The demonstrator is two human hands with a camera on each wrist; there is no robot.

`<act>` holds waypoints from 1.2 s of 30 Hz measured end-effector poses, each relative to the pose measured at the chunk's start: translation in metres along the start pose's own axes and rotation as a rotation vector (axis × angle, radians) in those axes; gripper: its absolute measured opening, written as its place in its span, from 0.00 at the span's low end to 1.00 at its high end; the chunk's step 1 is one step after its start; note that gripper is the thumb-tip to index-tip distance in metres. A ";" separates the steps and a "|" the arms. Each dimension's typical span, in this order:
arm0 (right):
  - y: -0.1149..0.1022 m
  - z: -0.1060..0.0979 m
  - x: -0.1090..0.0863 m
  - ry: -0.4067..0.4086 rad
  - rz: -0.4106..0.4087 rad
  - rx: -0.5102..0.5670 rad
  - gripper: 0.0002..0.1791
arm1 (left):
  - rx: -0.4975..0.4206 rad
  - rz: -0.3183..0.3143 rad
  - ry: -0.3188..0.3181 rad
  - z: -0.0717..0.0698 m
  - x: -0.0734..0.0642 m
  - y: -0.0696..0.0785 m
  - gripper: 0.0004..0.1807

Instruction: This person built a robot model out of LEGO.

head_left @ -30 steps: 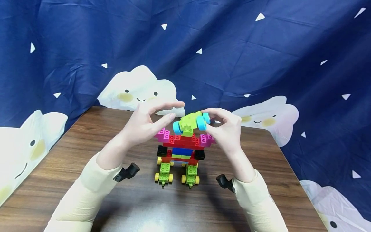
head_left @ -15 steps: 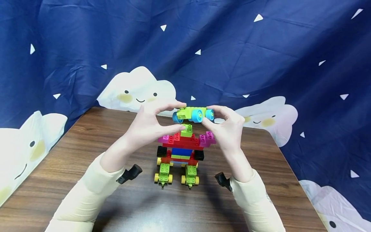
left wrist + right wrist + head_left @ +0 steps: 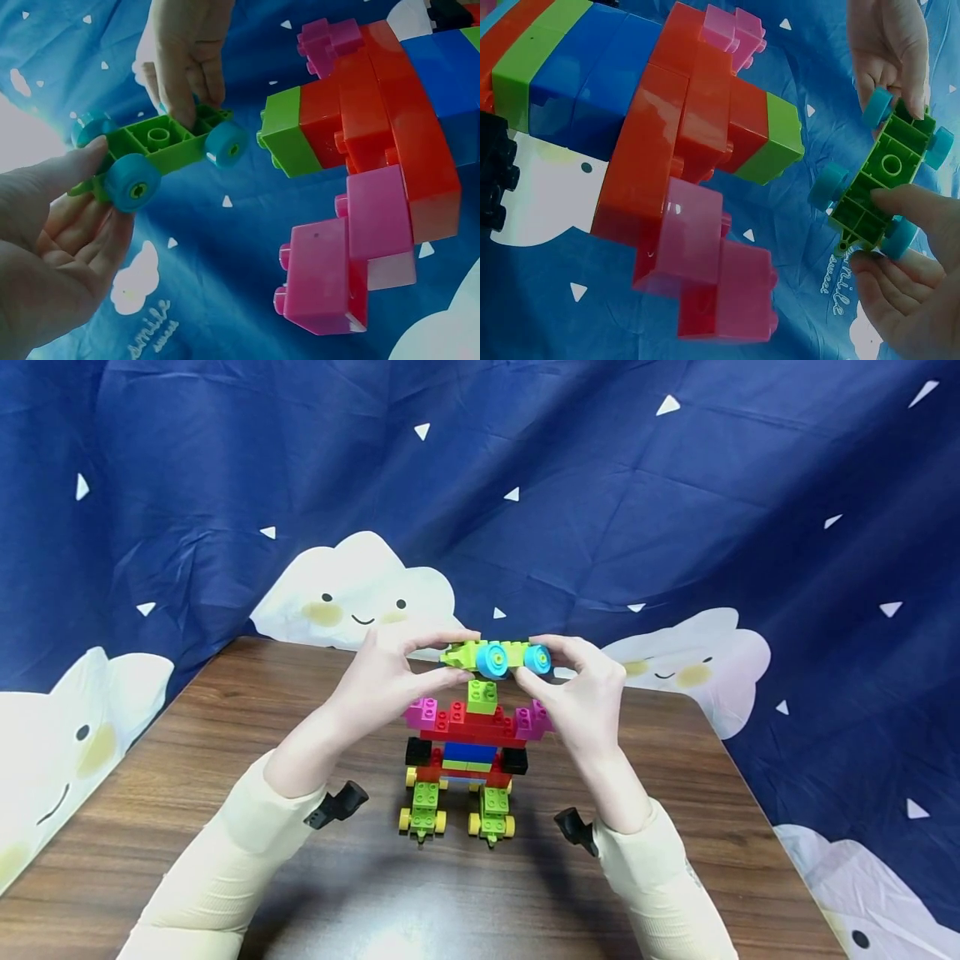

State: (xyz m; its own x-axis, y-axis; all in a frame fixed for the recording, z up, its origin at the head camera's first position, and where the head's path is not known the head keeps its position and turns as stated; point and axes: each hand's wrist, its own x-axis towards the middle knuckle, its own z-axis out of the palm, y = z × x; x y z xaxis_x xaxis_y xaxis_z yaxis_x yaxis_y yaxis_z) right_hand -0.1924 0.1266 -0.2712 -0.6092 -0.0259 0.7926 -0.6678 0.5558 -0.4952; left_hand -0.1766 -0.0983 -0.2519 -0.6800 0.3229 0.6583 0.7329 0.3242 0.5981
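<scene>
Both hands hold a lime-green toy car base [image 3: 468,655] with blue wheels, level just above a brick figure. My left hand [image 3: 378,681] pinches its left end between thumb and fingers. At the other end my right hand [image 3: 588,689] grips it, thumb below and fingers above. From the left wrist view, the hollow underside of the car base [image 3: 161,142] faces the figure, with a gap between. The figure's topmost lime-green brick [image 3: 482,697] sits on red bricks [image 3: 472,724], with pink bricks [image 3: 531,720] at both sides. Its feet are green wheeled bases [image 3: 424,797] with yellow wheels.
The figure stands on a brown wooden table [image 3: 360,893]. Behind it hangs a dark blue cloth [image 3: 570,527] with white clouds and triangles. Black wrist cameras [image 3: 337,804] jut inward from both cream sleeves.
The tilted car base has been turned level over the figure's top, its wheels now facing me. My left hand, at first apart from it, has closed on its left end.
</scene>
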 end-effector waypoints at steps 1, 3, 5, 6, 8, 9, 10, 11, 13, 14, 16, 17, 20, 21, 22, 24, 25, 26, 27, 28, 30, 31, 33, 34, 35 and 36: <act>0.000 0.000 0.000 -0.009 0.008 0.013 0.17 | -0.004 -0.001 0.002 0.000 0.000 -0.001 0.22; 0.001 -0.001 0.000 -0.025 0.023 0.041 0.19 | -0.016 -0.005 0.008 0.000 0.000 -0.002 0.22; 0.002 -0.002 0.001 -0.042 0.040 0.069 0.20 | -0.029 -0.016 0.013 -0.001 0.000 -0.003 0.21; 0.002 -0.003 0.001 -0.052 0.054 0.092 0.21 | -0.033 -0.020 0.016 -0.001 -0.001 -0.004 0.21; 0.003 -0.006 0.002 -0.078 0.088 0.136 0.23 | -0.047 -0.029 0.022 -0.001 -0.001 -0.005 0.21; 0.003 -0.007 0.003 -0.093 0.107 0.162 0.23 | -0.054 -0.034 0.025 -0.001 -0.001 -0.006 0.21; 0.004 -0.009 0.004 -0.109 0.128 0.189 0.24 | -0.062 -0.035 0.027 -0.002 -0.001 -0.006 0.20; 0.004 -0.010 0.004 -0.123 0.147 0.218 0.24 | -0.065 -0.031 0.032 -0.002 -0.001 -0.006 0.20; 0.006 -0.013 0.006 -0.151 0.181 0.268 0.24 | -0.077 -0.020 0.039 -0.002 -0.001 -0.008 0.19; 0.007 -0.015 0.007 -0.164 0.196 0.297 0.23 | -0.086 -0.010 0.044 -0.002 -0.002 -0.009 0.19; 0.010 -0.018 0.009 -0.198 0.225 0.355 0.23 | -0.103 0.016 0.051 -0.003 -0.002 -0.011 0.19; 0.011 -0.020 0.010 -0.221 0.238 0.379 0.23 | -0.111 0.028 0.052 -0.003 -0.002 -0.012 0.19; 0.016 -0.024 0.014 -0.328 0.275 0.417 0.24 | -0.145 0.057 0.045 -0.004 -0.003 -0.015 0.18; 0.018 -0.026 0.016 -0.374 0.285 0.414 0.24 | -0.157 0.066 0.040 -0.004 -0.003 -0.016 0.18; 0.019 -0.027 0.017 -0.423 0.296 0.407 0.25 | -0.165 0.078 0.037 -0.005 -0.004 -0.017 0.18; 0.023 -0.028 0.020 -0.525 0.316 0.401 0.26 | -0.181 0.110 0.029 -0.005 -0.005 -0.019 0.18; 0.025 -0.029 0.021 -0.572 0.324 0.403 0.28 | -0.190 0.131 0.027 -0.005 -0.005 -0.019 0.19; 0.028 -0.029 0.022 -0.616 0.333 0.418 0.29 | -0.195 0.153 0.024 -0.005 -0.005 -0.020 0.19; 0.030 -0.029 0.023 -0.659 0.340 0.438 0.31 | -0.197 0.176 0.022 -0.005 -0.005 -0.021 0.19; 0.032 -0.028 0.024 -0.696 0.345 0.462 0.34 | -0.199 0.199 0.020 -0.004 -0.005 -0.021 0.19; 0.036 -0.027 0.025 -0.752 0.356 0.510 0.39 | -0.210 0.234 0.014 -0.004 -0.004 -0.022 0.19; 0.037 -0.027 0.026 -0.774 0.361 0.534 0.42 | -0.214 0.246 0.011 -0.003 -0.004 -0.023 0.19; 0.039 -0.026 0.027 -0.803 0.368 0.571 0.44 | -0.218 0.261 0.007 -0.003 -0.004 -0.023 0.19; 0.040 -0.025 0.027 -0.810 0.372 0.581 0.45 | -0.220 0.262 0.005 -0.002 -0.004 -0.024 0.19; 0.040 -0.025 0.027 -0.815 0.377 0.592 0.46 | -0.221 0.262 0.003 -0.002 -0.004 -0.024 0.19; 0.040 -0.024 0.027 -0.818 0.380 0.601 0.46 | -0.223 0.259 0.000 -0.002 -0.004 -0.025 0.19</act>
State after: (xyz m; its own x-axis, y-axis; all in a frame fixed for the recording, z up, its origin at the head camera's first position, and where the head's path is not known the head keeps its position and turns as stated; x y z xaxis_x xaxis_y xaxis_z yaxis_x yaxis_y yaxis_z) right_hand -0.2256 0.1685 -0.2609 -0.7726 -0.6079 0.1833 -0.3398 0.1519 -0.9282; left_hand -0.1923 -0.1096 -0.2683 -0.4710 0.3692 0.8012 0.8675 0.0292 0.4965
